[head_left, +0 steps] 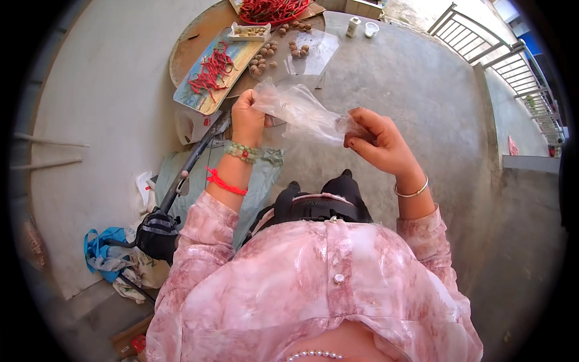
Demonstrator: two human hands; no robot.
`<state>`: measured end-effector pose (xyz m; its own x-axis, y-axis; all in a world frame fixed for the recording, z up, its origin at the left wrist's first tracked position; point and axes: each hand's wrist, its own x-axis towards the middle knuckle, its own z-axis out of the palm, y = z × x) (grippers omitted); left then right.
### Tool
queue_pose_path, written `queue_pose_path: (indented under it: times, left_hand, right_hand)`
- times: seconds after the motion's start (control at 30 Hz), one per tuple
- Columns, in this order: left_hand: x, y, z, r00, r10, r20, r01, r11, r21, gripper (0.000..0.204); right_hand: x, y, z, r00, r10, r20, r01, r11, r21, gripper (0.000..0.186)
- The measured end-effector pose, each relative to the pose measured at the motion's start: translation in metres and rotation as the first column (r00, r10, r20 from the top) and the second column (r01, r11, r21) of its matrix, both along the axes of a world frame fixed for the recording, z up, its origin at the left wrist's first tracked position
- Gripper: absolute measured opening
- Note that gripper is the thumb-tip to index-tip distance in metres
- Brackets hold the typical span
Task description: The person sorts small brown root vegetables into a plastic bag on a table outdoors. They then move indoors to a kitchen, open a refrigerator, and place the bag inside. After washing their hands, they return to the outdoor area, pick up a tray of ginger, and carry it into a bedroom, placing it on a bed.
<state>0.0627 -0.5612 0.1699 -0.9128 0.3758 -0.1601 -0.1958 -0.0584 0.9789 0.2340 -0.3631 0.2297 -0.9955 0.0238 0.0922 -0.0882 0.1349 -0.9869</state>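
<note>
Plastic bag [301, 113], crumpled, spans left hand [248, 116] and right hand [387, 145], each pinching an end; gentle, even tension should prevent tearing.

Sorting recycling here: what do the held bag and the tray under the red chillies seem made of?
Clear bag: probably thin, glossy plastic film, being see-through and crinkled with highlights. Tray: perhaps hard plastic or coated board; its blue-and-tan face looks smooth, but that leaves it open.
</note>
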Motion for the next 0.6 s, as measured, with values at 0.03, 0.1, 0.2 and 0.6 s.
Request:
queue_pose_path:
  times: [0.03, 0.1, 0.2, 0.6]
  left_hand:
    - [0.0, 0.012, 0.004, 0.998, 0.054, 0.022, -0.054, 0.998, -0.033, 0.013]
    - [-0.006, 0.029, -0.002, 0.998, 0.067, 0.014, -0.068, 0.997, 0.038, 0.009]
    - [-0.018, 0.052, -0.022, 0.996, 0.049, -0.075, -0.037, 0.988, 0.15, 0.011]
    - [-0.027, 0.121, -0.007, 0.913, 0.19, 0.361, -0.204, 0.979, 0.0, 0.033]
  right_hand:
    - [-0.009, 0.006, 0.004, 0.999, 0.027, -0.021, -0.022, 0.975, 0.219, 0.028]
    - [-0.027, 0.019, 0.01, 0.994, 0.103, -0.047, -0.052, 0.785, 0.618, 0.028]
    - [-0.052, 0.054, -0.027, 0.984, 0.139, -0.114, 0.026, 0.518, 0.855, 0.015]
    - [-0.12, 0.147, -0.044, 0.75, 0.618, -0.237, -0.003, 0.362, 0.932, 0.009]
